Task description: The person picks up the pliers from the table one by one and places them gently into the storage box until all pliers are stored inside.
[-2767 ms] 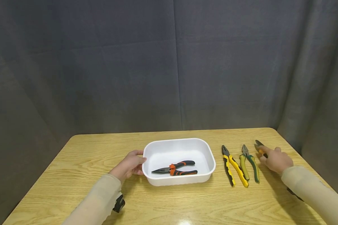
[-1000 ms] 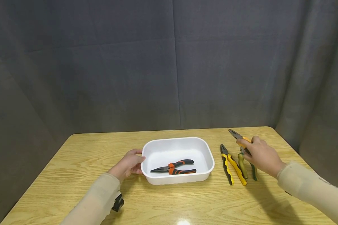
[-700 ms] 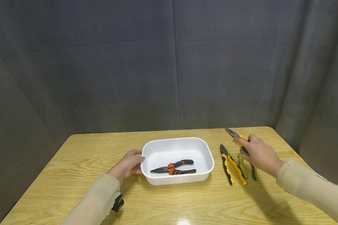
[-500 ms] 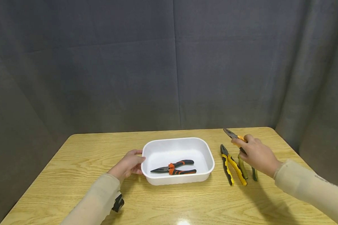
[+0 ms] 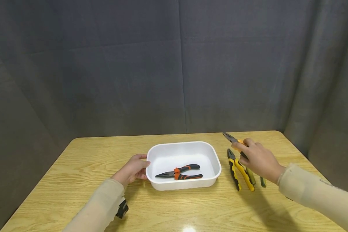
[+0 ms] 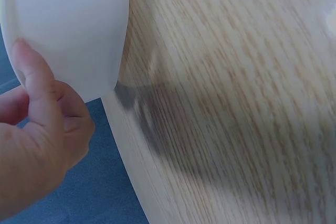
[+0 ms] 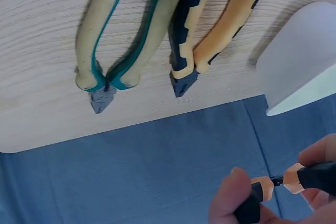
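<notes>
My left hand (image 5: pixel 132 170) grips the left end of a white plastic tub (image 5: pixel 182 186), its thumb over the rim in the left wrist view. Long-nose pliers (image 5: pixel 179 174) with black-and-orange handles lie inside the tub. Above the table at the right, my right hand (image 5: pixel 258 159) holds orange-and-black-handled pliers (image 5: pixel 230 137), jaws pointing to the far left. Below that hand lie yellow-and-black pliers (image 5: pixel 234 174) with spread handles. Beside them are green-handled pliers (image 7: pixel 97 40), seen whole in the right wrist view but mostly hidden behind the hand in the head view.
Everything stands on a wood-grain table (image 5: pixel 168 212) with rounded far corners. A dark grey curtain (image 5: pixel 133 71) hangs behind its far edge and at both sides. The tub's right end is a short way from the yellow-and-black pliers.
My right hand has picked the orange-and-black pliers up off the table's right side and carried them left, over the other pliers. The left hand and tub stay put.
</notes>
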{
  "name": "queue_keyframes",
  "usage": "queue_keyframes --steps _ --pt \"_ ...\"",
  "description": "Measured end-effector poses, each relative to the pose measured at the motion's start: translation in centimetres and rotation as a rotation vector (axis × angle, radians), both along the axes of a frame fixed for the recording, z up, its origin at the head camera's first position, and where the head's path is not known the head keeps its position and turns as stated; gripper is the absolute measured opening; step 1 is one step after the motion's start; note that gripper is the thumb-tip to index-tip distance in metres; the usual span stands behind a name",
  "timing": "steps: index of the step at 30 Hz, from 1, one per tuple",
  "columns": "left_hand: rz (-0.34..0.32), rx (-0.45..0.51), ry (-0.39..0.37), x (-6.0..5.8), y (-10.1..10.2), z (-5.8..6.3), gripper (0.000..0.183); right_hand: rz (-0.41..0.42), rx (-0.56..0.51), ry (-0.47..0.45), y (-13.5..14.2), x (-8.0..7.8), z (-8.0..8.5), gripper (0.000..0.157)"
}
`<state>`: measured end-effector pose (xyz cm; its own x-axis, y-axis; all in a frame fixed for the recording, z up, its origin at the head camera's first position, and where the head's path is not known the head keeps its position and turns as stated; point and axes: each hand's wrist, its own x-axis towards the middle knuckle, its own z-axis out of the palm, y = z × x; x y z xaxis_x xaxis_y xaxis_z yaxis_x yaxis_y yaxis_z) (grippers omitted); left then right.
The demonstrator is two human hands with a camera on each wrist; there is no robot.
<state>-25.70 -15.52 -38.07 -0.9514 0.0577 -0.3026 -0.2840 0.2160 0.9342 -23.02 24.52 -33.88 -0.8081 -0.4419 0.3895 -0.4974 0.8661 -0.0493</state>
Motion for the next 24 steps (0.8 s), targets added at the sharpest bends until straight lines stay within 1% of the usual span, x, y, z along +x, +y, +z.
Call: queue_keyframes --steps 7,15,21,24 --pt "0.003 -0.021 -0.009 -0.1 0.1 0.1 0.044 0.041 0.017 0.027 -1.0 -0.1 0.3 0.042" --pt "-0.005 -0.007 -0.01 0.1 0.2 0.1 0.044 0.142 0.065 0.113 -1.9 -0.5 0.2 0.041" --pt "0.004 -0.002 -0.012 0.1 0.1 0.1 0.044 0.195 0.089 0.137 -2.7 -1.0 0.6 0.04" --pt "0.007 -0.009 -0.01 0.1 0.1 0.1 0.045 0.227 0.122 0.142 -3.1 -1.3 0.6 0.041"
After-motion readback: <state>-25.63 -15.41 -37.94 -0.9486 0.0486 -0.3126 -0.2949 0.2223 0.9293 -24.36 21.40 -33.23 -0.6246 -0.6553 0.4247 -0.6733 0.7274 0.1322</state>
